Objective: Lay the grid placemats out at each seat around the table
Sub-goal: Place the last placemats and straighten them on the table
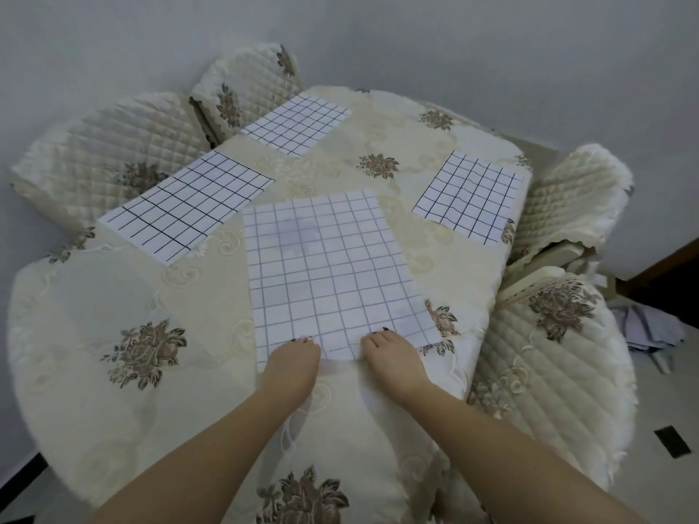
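— Placemats (333, 274)?
— Three lie at ten, twelve and two o'clock. Left hand (293, 359) and right hand (393, 357) pinch the fourth's near edge at six.
— Next?
— Probably slide it toward a free seat — flat, squared.
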The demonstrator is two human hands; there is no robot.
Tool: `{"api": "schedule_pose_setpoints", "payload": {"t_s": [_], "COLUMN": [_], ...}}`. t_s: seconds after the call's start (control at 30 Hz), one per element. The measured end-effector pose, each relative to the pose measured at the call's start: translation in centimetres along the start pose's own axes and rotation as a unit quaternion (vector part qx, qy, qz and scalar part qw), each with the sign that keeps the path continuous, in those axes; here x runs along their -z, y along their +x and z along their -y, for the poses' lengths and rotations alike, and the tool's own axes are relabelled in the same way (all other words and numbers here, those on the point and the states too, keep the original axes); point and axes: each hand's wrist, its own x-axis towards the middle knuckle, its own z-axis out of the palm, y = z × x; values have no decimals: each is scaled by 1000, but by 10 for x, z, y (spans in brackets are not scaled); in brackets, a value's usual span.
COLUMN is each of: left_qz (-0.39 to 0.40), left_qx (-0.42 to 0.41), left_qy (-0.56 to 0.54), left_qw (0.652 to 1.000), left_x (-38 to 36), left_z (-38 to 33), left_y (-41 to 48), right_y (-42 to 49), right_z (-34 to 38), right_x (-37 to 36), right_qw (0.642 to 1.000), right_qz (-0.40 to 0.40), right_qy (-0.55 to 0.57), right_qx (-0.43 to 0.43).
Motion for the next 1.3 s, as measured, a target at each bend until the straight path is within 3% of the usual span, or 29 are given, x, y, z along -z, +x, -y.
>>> {"api": "schedule_pose_setpoints", "payload": {"t_s": [0.27, 0.6, 0.97, 1.17, 1.3], "left_qz": [-83, -158, -184, -204, -214], "left_qx": [29, 66, 131, 123, 135], "left_qy": [-132, -173, -412, -497, -544], "left_qw": [987, 970, 883, 835, 800], "left_x": [5, 35, 92, 116, 126], "left_z": [22, 50, 70, 70, 70], "left_y": [-23, -36, -51, -59, -61], "right_y": [-11, -15, -28, -30, -29], "right_z": [-21, -52, -85, -94, -97], "right_x": [20, 63, 110, 135, 147], "right_qw": [977, 952, 929, 849, 794], "right_qz": [59, -19, -88, -154, -154], "right_qy": [119, 231, 263, 420, 517], "right_qx": [-166, -200, -243, -281, -279]}}
